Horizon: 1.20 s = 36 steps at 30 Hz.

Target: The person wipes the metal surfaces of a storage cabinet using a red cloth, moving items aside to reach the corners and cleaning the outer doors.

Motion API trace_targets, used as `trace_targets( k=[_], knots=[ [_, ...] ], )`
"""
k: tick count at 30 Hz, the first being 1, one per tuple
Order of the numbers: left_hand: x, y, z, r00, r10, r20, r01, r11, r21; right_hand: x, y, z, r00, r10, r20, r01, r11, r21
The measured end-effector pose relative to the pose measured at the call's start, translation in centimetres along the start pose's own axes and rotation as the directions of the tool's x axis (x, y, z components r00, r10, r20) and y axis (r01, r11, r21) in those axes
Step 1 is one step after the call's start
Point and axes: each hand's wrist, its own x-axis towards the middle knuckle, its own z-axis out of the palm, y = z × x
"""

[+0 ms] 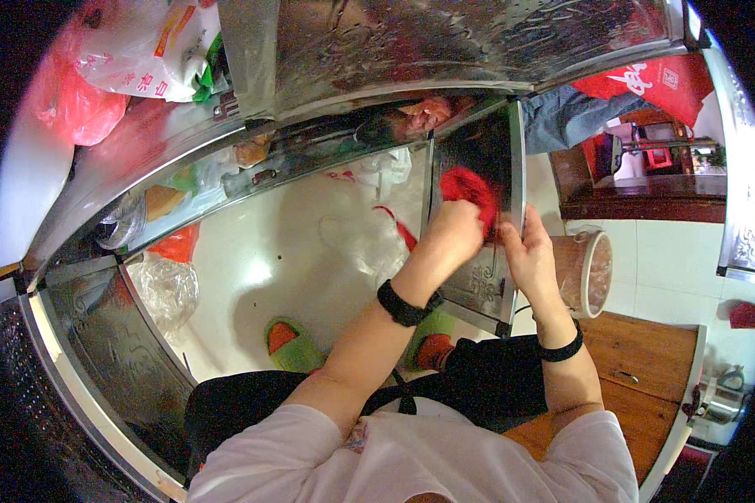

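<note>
My left hand [456,227] grips a bunched red cloth [467,186] and holds it against the panel of an open metal cabinet door [478,280]. The panel is dark and shiny, with an embossed pattern low down and a pale metal frame. Fingers of my right hand [533,259] are closed around the frame's outer edge, just right of the cloth. Part of the cloth is hidden behind my left fingers. Both wrists wear black bands.
Another embossed door [116,352] stands open at left. Inside the low cabinet are plastic bags [182,182]. A clear bag [163,289] lies on the pale floor [258,251]. Beyond the door stands a lined waste bin [594,276], near a wooden panel [645,352]. More bags [145,56] lie on top.
</note>
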Motion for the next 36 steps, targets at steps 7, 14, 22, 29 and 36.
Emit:
trace_targets(
  k=[7, 14, 22, 29, 36],
  knots=[
    [0.5, 0.9, -1.8, 0.989, 0.028, 0.148, -0.023, 0.999, -0.038, 0.1, -1.3, 0.0, 0.997, 0.057, 0.054, -0.060, 0.997, 0.048],
    [0.2, -9.0, 4.0, 0.780, -0.367, 0.507, 0.450, 0.892, -0.047, -0.1, -0.1, -0.3, 1.000, -0.012, -0.020, 0.013, 0.997, 0.077],
    [0.2, -6.4, 2.3, 0.636, -0.029, 0.771, 0.245, 0.955, -0.166, 0.0, -1.2, -1.1, 0.991, 0.133, 0.029, -0.135, 0.989, 0.065],
    [0.3, 0.4, -0.1, 0.737, 0.185, 0.650, 0.168, 0.881, -0.441, 0.5, -0.5, -1.3, 0.989, 0.150, -0.016, -0.149, 0.988, 0.045],
    [-0.6, -6.6, 3.1, 0.591, -0.348, 0.728, 0.387, 0.914, 0.122, 0.6, -1.7, -1.5, 0.964, 0.264, 0.044, -0.264, 0.964, 0.005]
  ],
)
